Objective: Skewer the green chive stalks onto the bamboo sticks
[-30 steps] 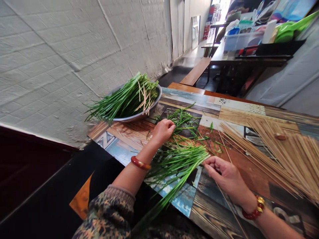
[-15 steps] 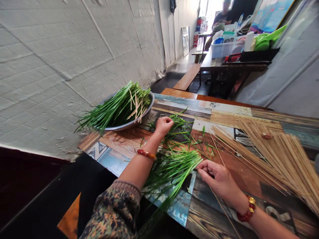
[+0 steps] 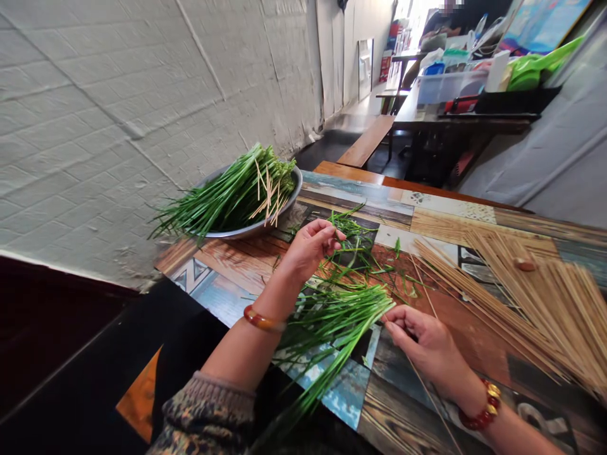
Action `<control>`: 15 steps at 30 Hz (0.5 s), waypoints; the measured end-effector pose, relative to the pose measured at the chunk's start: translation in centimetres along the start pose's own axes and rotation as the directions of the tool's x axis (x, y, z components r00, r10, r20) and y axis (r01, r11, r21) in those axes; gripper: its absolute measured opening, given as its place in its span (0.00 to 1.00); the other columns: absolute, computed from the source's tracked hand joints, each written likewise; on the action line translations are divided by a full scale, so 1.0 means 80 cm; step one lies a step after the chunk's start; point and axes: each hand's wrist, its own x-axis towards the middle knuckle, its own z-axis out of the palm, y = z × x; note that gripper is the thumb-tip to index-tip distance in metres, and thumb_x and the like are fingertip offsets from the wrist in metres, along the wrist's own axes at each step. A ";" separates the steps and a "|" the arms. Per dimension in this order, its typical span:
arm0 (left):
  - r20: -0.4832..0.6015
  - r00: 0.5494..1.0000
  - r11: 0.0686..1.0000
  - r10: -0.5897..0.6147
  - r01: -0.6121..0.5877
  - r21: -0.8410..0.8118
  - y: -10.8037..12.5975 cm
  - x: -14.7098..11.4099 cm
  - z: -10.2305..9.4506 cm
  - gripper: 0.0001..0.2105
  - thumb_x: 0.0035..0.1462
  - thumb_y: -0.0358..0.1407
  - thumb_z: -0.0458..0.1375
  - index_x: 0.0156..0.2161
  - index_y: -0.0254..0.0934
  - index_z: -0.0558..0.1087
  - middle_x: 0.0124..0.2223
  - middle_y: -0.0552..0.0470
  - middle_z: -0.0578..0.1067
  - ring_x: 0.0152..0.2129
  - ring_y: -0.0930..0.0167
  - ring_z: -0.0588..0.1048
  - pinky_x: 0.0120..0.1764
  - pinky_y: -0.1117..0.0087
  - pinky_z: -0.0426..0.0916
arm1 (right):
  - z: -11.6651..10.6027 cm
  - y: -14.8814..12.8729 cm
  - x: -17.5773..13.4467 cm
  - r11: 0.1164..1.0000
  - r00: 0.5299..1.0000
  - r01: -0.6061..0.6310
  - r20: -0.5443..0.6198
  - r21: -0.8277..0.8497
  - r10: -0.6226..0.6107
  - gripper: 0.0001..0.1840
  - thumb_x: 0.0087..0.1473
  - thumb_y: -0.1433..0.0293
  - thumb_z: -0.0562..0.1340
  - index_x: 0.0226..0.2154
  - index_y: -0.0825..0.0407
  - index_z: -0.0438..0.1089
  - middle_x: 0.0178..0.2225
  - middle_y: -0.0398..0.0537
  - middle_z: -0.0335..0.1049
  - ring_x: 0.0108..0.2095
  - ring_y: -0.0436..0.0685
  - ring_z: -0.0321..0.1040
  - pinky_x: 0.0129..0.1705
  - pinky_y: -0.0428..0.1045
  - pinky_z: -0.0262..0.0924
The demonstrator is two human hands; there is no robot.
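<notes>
My left hand (image 3: 308, 246) pinches a few green chive stalks (image 3: 353, 243) from the loose scatter on the patterned table (image 3: 237, 262). My right hand (image 3: 424, 341) rests on the table and holds a thin bamboo skewer (image 3: 434, 401) that runs back toward me. Its fingertips touch the cut ends of a bunch of chives (image 3: 332, 316) lying between my hands. A metal bowl (image 3: 263, 224) at the far left holds chives on skewers.
A wide pile of bamboo skewers (image 3: 531, 297) covers the right of the table. A white brick wall (image 3: 118, 114) runs along the left. Beyond stand a bench (image 3: 367, 139) and a dark table (image 3: 465, 114) with boxes, where a person sits.
My left hand has lifted slightly and drawn some chive stalks out of the scatter. My right hand has stayed by the bunch's ends with the skewer.
</notes>
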 end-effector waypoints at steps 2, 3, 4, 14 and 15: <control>0.019 0.999 0.999 0.039 -0.039 -0.008 0.004 -0.007 0.003 0.09 0.49 0.35 0.61 0.31 0.36 0.64 0.31 0.54 0.77 0.24 0.78 0.72 0.25 0.78 0.61 | 0.000 -0.001 0.000 1.000 1.000 -0.010 0.003 -0.005 0.010 0.11 0.57 0.63 0.55 0.32 0.52 0.69 0.23 0.43 0.66 0.23 0.50 0.61 0.26 0.44 0.57; 0.027 0.998 0.998 0.060 -0.059 -0.010 0.006 -0.011 0.003 0.08 0.49 0.34 0.61 0.31 0.36 0.64 0.32 0.54 0.77 0.26 0.78 0.73 0.27 0.77 0.62 | -0.001 -0.002 0.001 1.000 1.000 -0.013 0.007 -0.009 0.013 0.11 0.57 0.63 0.55 0.31 0.52 0.69 0.22 0.43 0.66 0.23 0.50 0.61 0.26 0.44 0.56; 0.034 0.997 0.997 0.076 -0.075 -0.009 0.008 -0.015 0.003 0.08 0.49 0.34 0.61 0.31 0.37 0.64 0.33 0.53 0.77 0.28 0.77 0.74 0.29 0.76 0.63 | -0.001 -0.002 0.001 1.000 1.000 -0.014 0.009 -0.011 0.014 0.11 0.57 0.63 0.55 0.31 0.52 0.69 0.22 0.42 0.66 0.23 0.50 0.61 0.26 0.44 0.56; 0.060 0.997 0.994 -0.047 0.053 -0.094 -0.006 -0.043 -0.009 0.13 0.50 0.39 0.62 0.33 0.37 0.61 0.40 0.47 0.79 0.32 0.68 0.78 0.33 0.69 0.70 | -0.001 -0.004 -0.001 1.000 1.000 -0.012 -0.003 0.015 0.012 0.12 0.56 0.62 0.56 0.32 0.52 0.69 0.23 0.43 0.67 0.23 0.50 0.62 0.25 0.44 0.58; 0.067 0.996 0.992 -0.052 0.059 -0.110 -0.007 -0.044 -0.007 0.13 0.50 0.39 0.62 0.33 0.37 0.61 0.40 0.47 0.79 0.32 0.68 0.78 0.33 0.69 0.70 | -0.001 -0.004 -0.001 1.000 1.000 -0.012 -0.005 0.012 0.012 0.12 0.56 0.62 0.56 0.31 0.52 0.69 0.23 0.44 0.68 0.23 0.50 0.63 0.25 0.44 0.59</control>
